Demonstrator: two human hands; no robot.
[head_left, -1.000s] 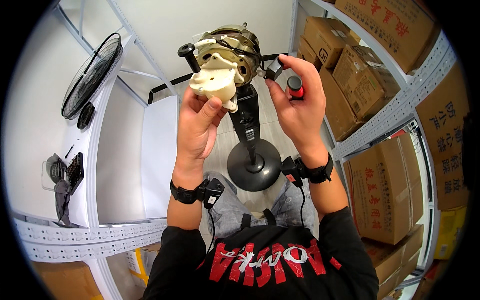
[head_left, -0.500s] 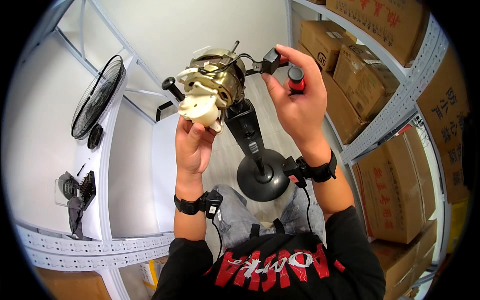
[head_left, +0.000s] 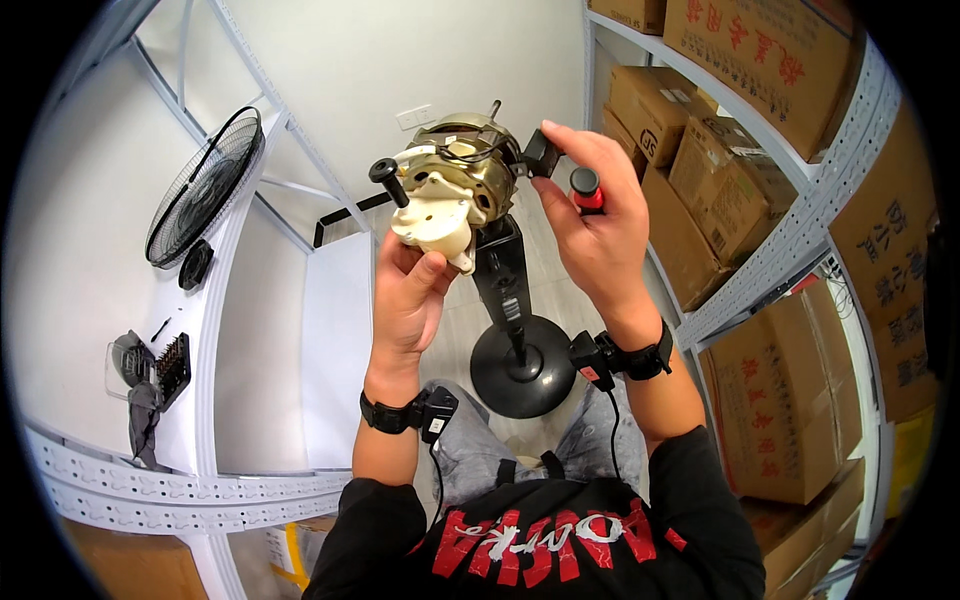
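Note:
A bare fan motor (head_left: pixel 455 180) with a brass-coloured body and cream plastic gearbox sits on top of a black stand (head_left: pixel 505 290) with a round base (head_left: pixel 522 366). My left hand (head_left: pixel 412 292) grips the cream gearbox from below. My right hand (head_left: pixel 597 225) holds a screwdriver with a red and black handle (head_left: pixel 586 190) against the palm. Its fingers pinch a small black part (head_left: pixel 541 153) at the motor's right side. A black knob (head_left: pixel 386 174) sticks out at the motor's left.
A white table (head_left: pixel 120 240) on my left carries a black fan grille (head_left: pixel 200 187), a small black round cap (head_left: pixel 196 264), a screwdriver bit set (head_left: pixel 172 364) and a grey cloth (head_left: pixel 140 420). Metal shelves (head_left: pixel 800 235) with cardboard boxes (head_left: pixel 790 400) stand on my right.
The view has shifted, so the motor and both hands sit lower and further left. My right hand's fingers have closed in on the black part by the motor.

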